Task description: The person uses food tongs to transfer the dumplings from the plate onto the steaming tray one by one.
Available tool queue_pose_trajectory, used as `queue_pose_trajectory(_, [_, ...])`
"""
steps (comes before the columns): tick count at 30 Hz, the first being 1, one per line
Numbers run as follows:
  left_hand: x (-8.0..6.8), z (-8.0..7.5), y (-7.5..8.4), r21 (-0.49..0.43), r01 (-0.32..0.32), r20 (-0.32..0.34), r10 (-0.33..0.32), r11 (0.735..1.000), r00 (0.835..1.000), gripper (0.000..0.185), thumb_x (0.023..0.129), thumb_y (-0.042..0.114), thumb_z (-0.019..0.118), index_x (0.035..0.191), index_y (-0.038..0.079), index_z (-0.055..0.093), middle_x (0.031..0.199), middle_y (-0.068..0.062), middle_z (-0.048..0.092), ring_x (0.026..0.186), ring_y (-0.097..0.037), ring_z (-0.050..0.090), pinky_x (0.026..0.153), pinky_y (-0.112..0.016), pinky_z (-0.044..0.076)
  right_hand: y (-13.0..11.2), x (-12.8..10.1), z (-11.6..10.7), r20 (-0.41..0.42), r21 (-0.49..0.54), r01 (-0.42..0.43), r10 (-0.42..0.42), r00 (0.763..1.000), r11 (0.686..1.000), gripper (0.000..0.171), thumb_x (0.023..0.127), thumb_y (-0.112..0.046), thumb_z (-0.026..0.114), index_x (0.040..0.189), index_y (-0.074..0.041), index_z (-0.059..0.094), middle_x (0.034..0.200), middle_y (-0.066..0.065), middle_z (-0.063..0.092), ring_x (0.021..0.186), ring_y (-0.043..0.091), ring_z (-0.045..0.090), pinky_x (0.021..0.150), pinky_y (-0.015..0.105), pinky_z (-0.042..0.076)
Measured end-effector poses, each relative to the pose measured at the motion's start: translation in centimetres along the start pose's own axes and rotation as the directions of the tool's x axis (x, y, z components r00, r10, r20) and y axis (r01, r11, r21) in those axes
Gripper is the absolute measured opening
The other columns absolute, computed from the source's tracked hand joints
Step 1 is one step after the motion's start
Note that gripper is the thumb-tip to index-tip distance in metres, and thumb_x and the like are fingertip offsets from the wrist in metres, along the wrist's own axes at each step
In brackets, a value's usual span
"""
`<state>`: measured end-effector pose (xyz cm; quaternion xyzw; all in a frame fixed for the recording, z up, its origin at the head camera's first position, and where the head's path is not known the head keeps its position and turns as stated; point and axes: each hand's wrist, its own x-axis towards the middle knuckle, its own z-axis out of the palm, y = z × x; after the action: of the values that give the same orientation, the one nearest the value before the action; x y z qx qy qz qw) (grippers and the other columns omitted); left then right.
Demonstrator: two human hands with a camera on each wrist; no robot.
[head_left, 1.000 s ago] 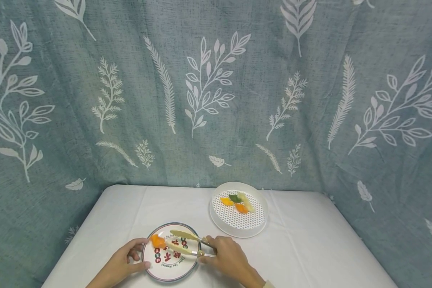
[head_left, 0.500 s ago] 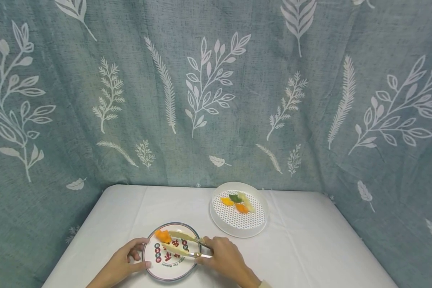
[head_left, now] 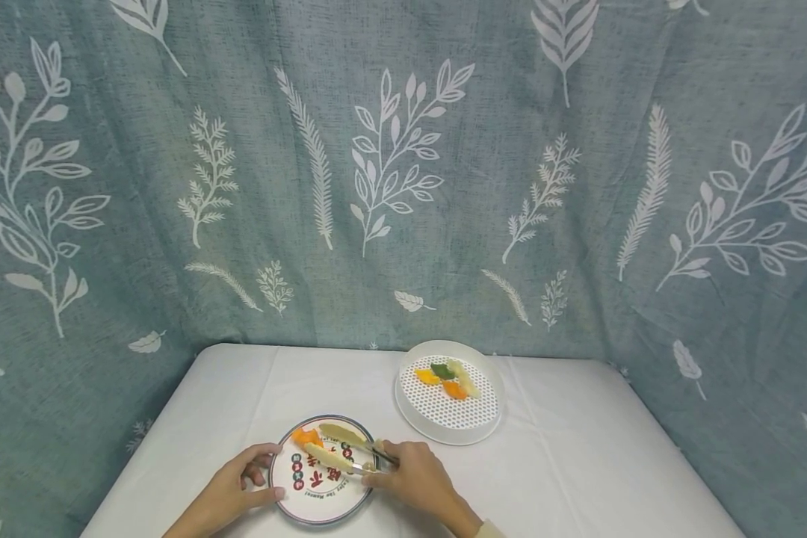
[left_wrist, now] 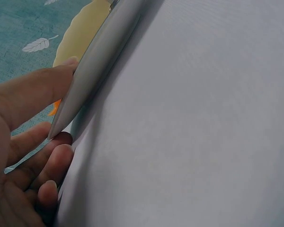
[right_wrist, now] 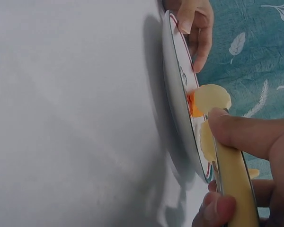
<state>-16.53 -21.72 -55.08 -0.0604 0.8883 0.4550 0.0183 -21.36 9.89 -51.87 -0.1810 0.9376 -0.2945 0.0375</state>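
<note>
A white plate (head_left: 309, 504) with red lettering and a dark-lined rim lies near the table's front in the head view. My left hand (head_left: 232, 487) holds its left edge, thumb on the rim (left_wrist: 90, 71) in the left wrist view. With my right hand (head_left: 420, 478) I grip a pair of tongs (head_left: 329, 457) with pale yellow ends. The tongs reach across the plate, their arms spread slightly. At their tips lies an orange, crinkled piece of food (head_left: 302, 436); whether both tips press it I cannot tell. The right wrist view shows that orange piece (right_wrist: 195, 105) beside a tong tip.
Behind and right of the plate stands a round white basket (head_left: 410, 407) with a perforated base. In it lie a green piece (head_left: 441, 370), a yellow piece (head_left: 427, 376), an orange piece (head_left: 454, 389) and a pale piece (head_left: 467, 379). A patterned curtain (head_left: 350, 299) rises behind the table.
The orange piece has shifted right, away from the plate's left rim. The tong arms have come closer together near it. My left hand stays at the plate's edge.
</note>
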Motion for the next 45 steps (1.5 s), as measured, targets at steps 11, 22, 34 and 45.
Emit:
queue_pose_trajectory(11, [0.1,0.0,0.0,-0.012,0.003,0.004,-0.003,1.000,1.000,0.081,0.065,0.034,0.097,0.135,0.012,0.063,0.105,0.003,0.062,0.085,-0.016,0.051,0.074,-0.030,0.043,-0.4,0.5,0.0,0.030,0.083,-0.058,0.056,0.998,0.995,0.078,0.079,-0.056,0.082,0.130,0.001,0.068,0.069,-0.003,0.056,0.055,0.013,0.034,0.049,0.028,0.028])
queue_pose_trajectory(22, [0.1,0.1,0.0,-0.004,0.015,-0.009,-0.015,1.000,1.000,0.083,0.063,0.036,0.097,0.135,0.012,0.063,0.105,0.002,0.061,0.084,-0.016,0.051,0.074,-0.030,0.042,-0.9,0.6,0.4,0.016,0.076,-0.039,0.038,0.999,0.996,0.079,0.079,-0.057,0.082,0.130,0.002,0.068,0.060,-0.004,0.042,0.052,0.010,0.030,0.047,0.026,0.027])
queue_pose_trajectory(34, [0.0,0.1,0.2,-0.010,0.017,-0.002,-0.017,1.000,1.000,0.080,0.065,0.036,0.097,0.134,0.014,0.064,0.103,0.001,0.061,0.085,-0.016,0.050,0.074,-0.031,0.041,-1.7,-0.2,0.5,-0.026,-0.155,0.039,-0.043,0.999,0.987,0.069,0.077,-0.055,0.085,0.127,-0.009,0.073,0.062,-0.008,0.034,0.053,0.008,0.032,0.048,0.026,0.027])
queue_pose_trajectory(45, [0.1,0.2,-0.1,-0.017,0.012,-0.013,-0.012,1.000,1.000,0.082,0.063,0.035,0.097,0.135,0.014,0.063,0.104,0.003,0.062,0.084,-0.016,0.051,0.074,-0.030,0.042,-2.1,-1.0,-0.2,-0.036,-0.207,0.083,-0.093,0.995,0.975,0.068,0.075,-0.054,0.087,0.127,-0.012,0.074,0.061,-0.007,0.034,0.052,0.008,0.031,0.047,0.025,0.027])
